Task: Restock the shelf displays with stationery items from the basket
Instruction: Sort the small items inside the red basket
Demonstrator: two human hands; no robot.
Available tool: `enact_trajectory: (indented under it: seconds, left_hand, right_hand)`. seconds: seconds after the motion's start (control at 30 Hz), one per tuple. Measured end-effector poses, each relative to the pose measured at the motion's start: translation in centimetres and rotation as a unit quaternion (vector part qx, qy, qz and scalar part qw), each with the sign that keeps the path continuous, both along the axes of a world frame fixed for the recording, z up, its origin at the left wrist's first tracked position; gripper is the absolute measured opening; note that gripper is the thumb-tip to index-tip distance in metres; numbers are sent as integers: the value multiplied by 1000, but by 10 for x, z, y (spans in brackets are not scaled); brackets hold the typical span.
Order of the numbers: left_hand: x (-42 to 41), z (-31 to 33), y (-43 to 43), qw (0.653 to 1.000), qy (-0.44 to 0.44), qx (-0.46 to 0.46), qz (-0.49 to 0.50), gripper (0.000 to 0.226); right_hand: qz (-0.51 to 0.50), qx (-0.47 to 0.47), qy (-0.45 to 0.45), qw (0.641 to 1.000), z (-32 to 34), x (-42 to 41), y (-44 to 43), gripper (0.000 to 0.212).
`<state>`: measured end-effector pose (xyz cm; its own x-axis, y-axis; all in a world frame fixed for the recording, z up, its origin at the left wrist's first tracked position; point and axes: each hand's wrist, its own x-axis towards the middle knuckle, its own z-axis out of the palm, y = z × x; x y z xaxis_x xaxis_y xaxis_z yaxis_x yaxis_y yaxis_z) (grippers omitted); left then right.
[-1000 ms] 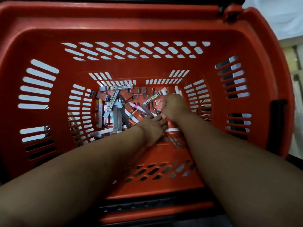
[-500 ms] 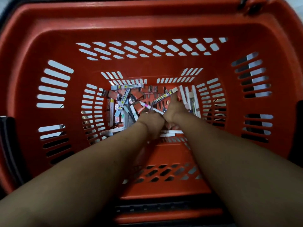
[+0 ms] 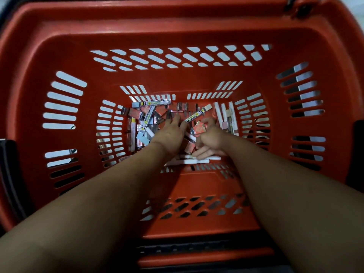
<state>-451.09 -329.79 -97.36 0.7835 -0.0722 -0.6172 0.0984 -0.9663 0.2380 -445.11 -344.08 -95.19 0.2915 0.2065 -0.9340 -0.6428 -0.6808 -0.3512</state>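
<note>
Red-orange plastic fills the figure; what is shown? — STUDENT

A deep basket [image 3: 177, 79], seen from above by the head camera, its four walls pierced by rows of slots. A black handle [image 3: 357, 150] lies against the right rim. — TUTOR

Where are the stationery items [image 3: 146, 123]? — STUDENT

All lie in a loose heap on the basket floor. A long labelled tube [image 3: 150, 103] rests along the far wall; a second tube [image 3: 199, 114] lies slantwise between the two hands. White pens [image 3: 217, 113] lie side by side near the right wall, further white pens [image 3: 197, 161] lie along the near edge, and pale blue packs [image 3: 142, 137] sit at the left of the heap. — TUTOR

And the hands? — STUDENT

Both forearms reach down from the near rim into the basket. The left hand [image 3: 170, 134] lies on the heap, palm down, fingers straight and spread, their tips among the small packs; it grasps nothing. The right hand [image 3: 209, 138] is just beside it, fingers curled, the lower ones touching the near white pens. A red packet [image 3: 199, 129] sits against its thumb side. — TUTOR

Does the right hand hold that packet? — STUDENT

That cannot be told: the curled fingers hide the contact. — TUTOR
</note>
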Motion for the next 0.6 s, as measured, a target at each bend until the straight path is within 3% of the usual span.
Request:
enact_trajectory:
  seconds: [0.33,0.47,0.6]
  left_hand:
    - [10,4,-3,995,16,92,-37,63]
    - [9,10,2,987,25,133,-81,41]
    - [0,16,27,998,-61,31,-3,29]
  right_hand:
    - [-42,11,14,999,-15,-3,1,95]
    - [-39,37,-6,999,-16,-4,6,77]
    - [18,24,-40,999,-16,-3,12,75]
